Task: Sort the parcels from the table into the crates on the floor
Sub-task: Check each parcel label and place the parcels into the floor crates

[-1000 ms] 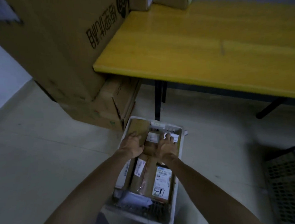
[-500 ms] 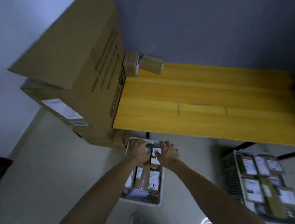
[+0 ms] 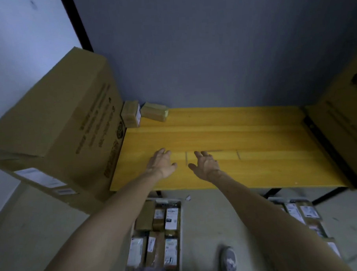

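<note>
Two brown parcels stay at the far left corner of the yellow table (image 3: 255,136): one upright with a white label (image 3: 130,116), one lying flat (image 3: 154,114) beside it. My left hand (image 3: 161,164) and my right hand (image 3: 205,165) hover above the table's front middle, fingers spread and relaxed, holding nothing. On the floor below, a white crate (image 3: 180,221) is packed with several labelled parcels. A second crate (image 3: 320,227) with several parcels stands at the right, partly hidden by my right arm.
Large cardboard boxes (image 3: 56,128) are stacked against the table's left end. Another big box (image 3: 344,115) stands at the right end. A dark wall runs behind the table. My shoe (image 3: 229,260) is on the floor between the crates.
Both hands left the parcels in the left crate and rose over the table top, now empty. The view tilted up from the crate to the table and wall.
</note>
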